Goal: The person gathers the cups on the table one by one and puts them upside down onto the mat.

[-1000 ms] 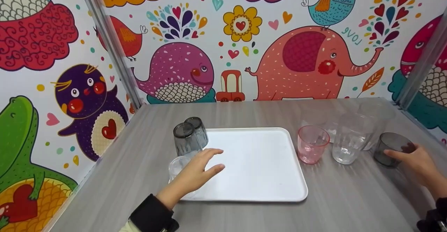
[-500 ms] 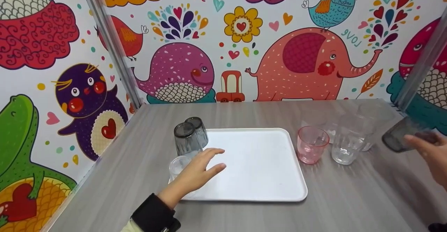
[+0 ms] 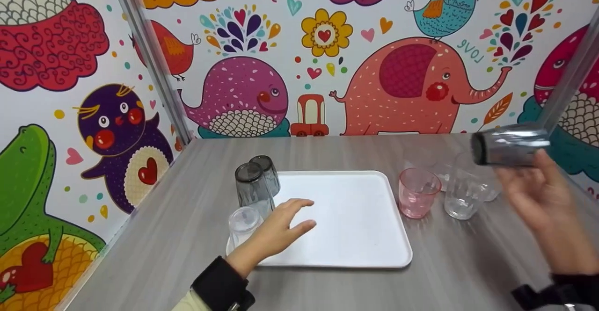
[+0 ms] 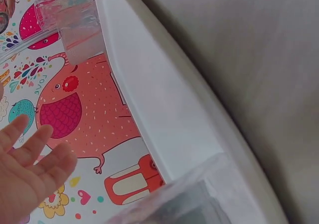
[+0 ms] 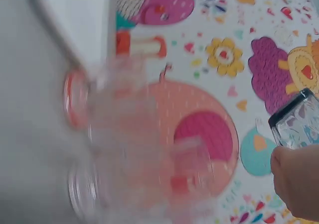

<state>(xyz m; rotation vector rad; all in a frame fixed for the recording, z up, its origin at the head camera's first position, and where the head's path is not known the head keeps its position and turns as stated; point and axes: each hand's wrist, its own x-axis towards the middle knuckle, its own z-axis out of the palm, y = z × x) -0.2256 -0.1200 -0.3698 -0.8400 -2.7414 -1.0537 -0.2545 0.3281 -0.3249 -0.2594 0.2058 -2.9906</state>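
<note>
My right hand (image 3: pixel 545 198) grips a dark grey drinking glass (image 3: pixel 512 145), raised above the table and turned on its side with its dark end toward the left. In the right wrist view the same glass (image 5: pixel 299 122) shows at the right edge, over the fingers. My left hand (image 3: pixel 276 229) hovers at the left part of a white tray (image 3: pixel 346 217), fingers extended and holding nothing. Beside it a clear glass (image 3: pixel 244 222) stands upside down, partly covered by the hand. Behind that are two upside-down grey glasses (image 3: pixel 250 184) at the tray's left side.
Right of the tray a pink glass (image 3: pixel 418 194) and a clear glass (image 3: pixel 463 194) stand upright, with more clear glasses behind them. A cartoon-printed wall (image 3: pixel 323 77) closes off the back of the grey table (image 3: pixel 346 290).
The right hand has lifted the grey glass off the table at the far right, brought it up and inward, and tipped it sideways. The left hand has shifted slightly right.
</note>
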